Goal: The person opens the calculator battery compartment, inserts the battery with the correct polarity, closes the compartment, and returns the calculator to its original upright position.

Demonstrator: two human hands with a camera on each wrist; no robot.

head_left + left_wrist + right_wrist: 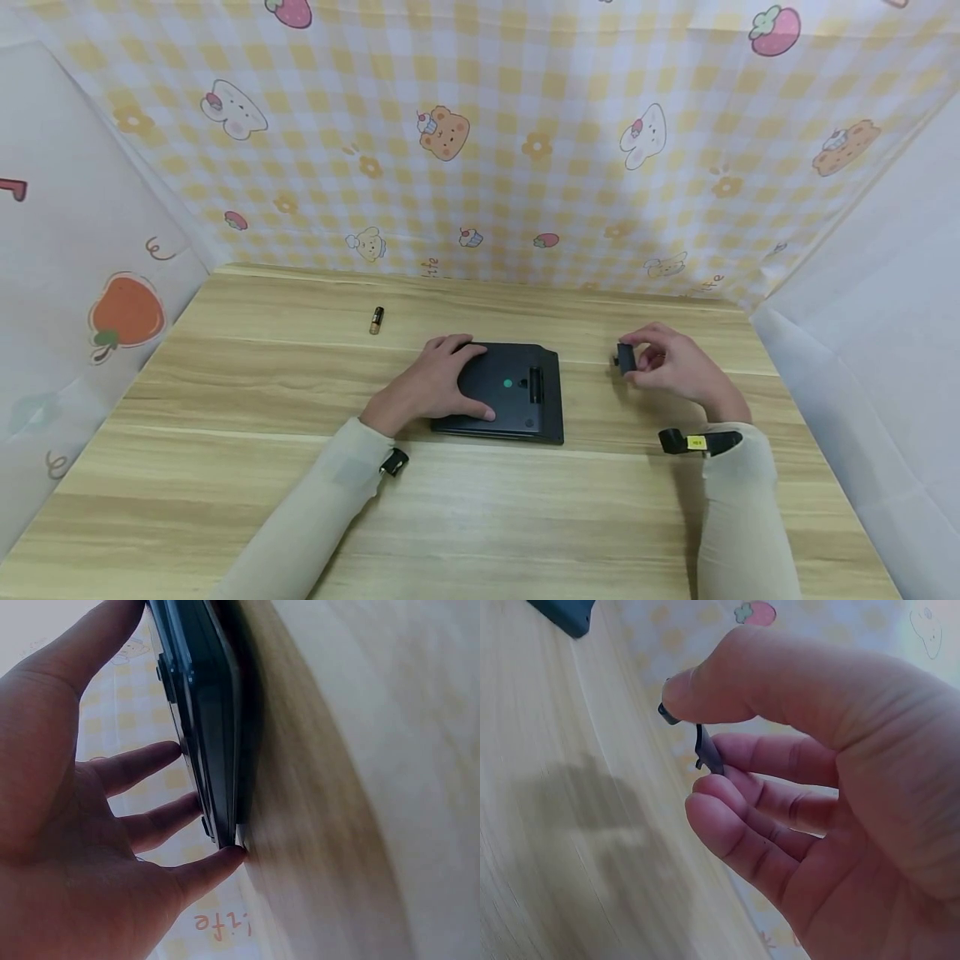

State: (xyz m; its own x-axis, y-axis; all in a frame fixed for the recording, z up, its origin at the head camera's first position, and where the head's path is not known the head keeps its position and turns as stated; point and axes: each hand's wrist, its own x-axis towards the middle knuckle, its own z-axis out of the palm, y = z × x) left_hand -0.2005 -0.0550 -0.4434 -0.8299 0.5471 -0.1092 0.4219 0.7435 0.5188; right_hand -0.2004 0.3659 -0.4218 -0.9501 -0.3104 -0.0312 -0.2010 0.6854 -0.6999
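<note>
A flat black device (495, 367), perhaps a calculator, lies on the table with its underside up. An uncovered battery compartment (536, 385) shows near its right edge; whether a battery sits inside is too dark to tell. My left hand (433, 382) rests spread over the device's left part, thumb and fingertips touching it. In the left wrist view the device's edge (214, 735) meets the fairly straight fingers. Off to the right, my right hand (675, 365) pinches a small black battery cover (626, 358) above the table. The right wrist view shows that cover (709, 750) between thumb and fingers.
A black and copper battery (377, 321) lies on the wooden table (480, 517), behind and left of the device. A yellow checked cloth (525, 192) hangs along the back edge. White cloths stand at the left and right sides.
</note>
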